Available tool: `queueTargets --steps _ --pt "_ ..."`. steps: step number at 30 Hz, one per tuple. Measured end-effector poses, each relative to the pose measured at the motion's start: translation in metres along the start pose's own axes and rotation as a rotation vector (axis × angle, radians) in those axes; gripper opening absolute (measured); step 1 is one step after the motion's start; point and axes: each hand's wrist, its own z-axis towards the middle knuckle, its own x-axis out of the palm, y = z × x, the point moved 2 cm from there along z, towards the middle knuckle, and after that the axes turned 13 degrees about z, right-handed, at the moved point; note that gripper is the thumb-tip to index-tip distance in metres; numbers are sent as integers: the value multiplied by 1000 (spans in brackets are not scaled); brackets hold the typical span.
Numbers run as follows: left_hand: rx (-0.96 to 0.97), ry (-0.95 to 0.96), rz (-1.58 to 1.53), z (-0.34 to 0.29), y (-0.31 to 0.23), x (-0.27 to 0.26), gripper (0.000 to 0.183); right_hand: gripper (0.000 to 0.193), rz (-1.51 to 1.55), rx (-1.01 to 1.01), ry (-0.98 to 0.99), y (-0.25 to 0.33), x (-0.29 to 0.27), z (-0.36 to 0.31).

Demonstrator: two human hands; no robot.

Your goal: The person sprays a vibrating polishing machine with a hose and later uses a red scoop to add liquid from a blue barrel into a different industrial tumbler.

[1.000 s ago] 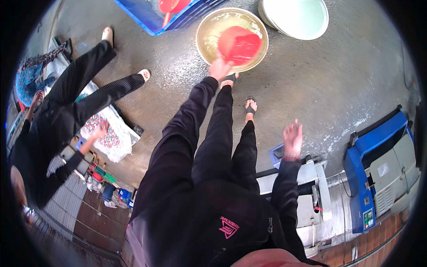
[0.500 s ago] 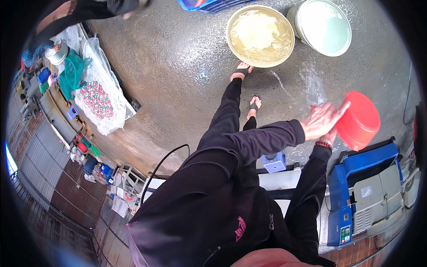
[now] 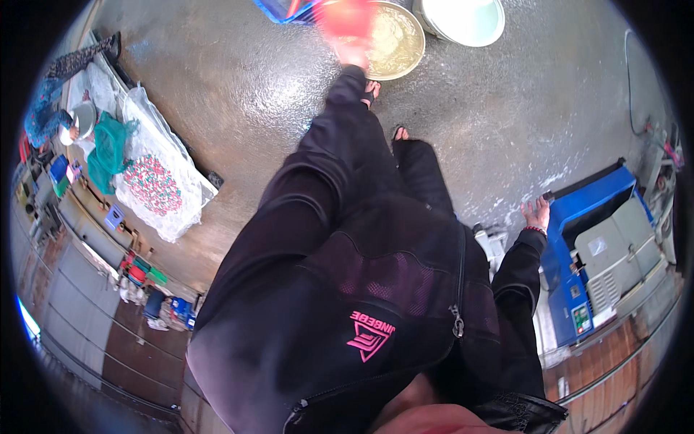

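Observation:
My left hand (image 3: 352, 56) is stretched out at the top, gripping a red plastic basin (image 3: 345, 18). Motion smears both the basin and my fingers. The basin is beside and partly over a wide round tub (image 3: 416, 54) of cloudy yellowish water, hiding the tub's left part. My right hand (image 3: 536, 214), a red beaded bracelet at its wrist, holds nothing. Its fingers are apart, close to the edge of a blue and grey machine (image 3: 567, 217); I cannot tell whether they touch it.
A white bucket (image 3: 470, 43) with pale liquid stands right of the tub. A blue crate (image 3: 278, 10) lies left of it. On the left, small red and green pieces (image 3: 153, 184) cover a plastic sheet (image 3: 170, 228) beside green netting (image 3: 108, 148); a person in blue (image 3: 45, 119) works there. The floor is wet.
The red basin has gone from my right side, where both hands were at it, to the upper middle with my left hand. My right hand has come off it. My body has shifted.

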Motion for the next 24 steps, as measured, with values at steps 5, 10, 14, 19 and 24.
queueTargets --steps 5,10,14,19,24 --pt "-78 -129 -38 -63 -182 -98 32 49 322 169 -297 -67 -152 23" --pt "193 -446 90 -140 -238 -144 12 40 571 460 -531 -133 -263 66" --pt "289 -495 -30 -183 -197 -102 11 35 665 518 -519 -89 -328 174" --pt "305 -494 280 -216 -114 5 13 39 601 207 -360 87 -278 236" --pt "374 61 35 -229 -79 7 13 42 379 -132 145 272 -192 326"
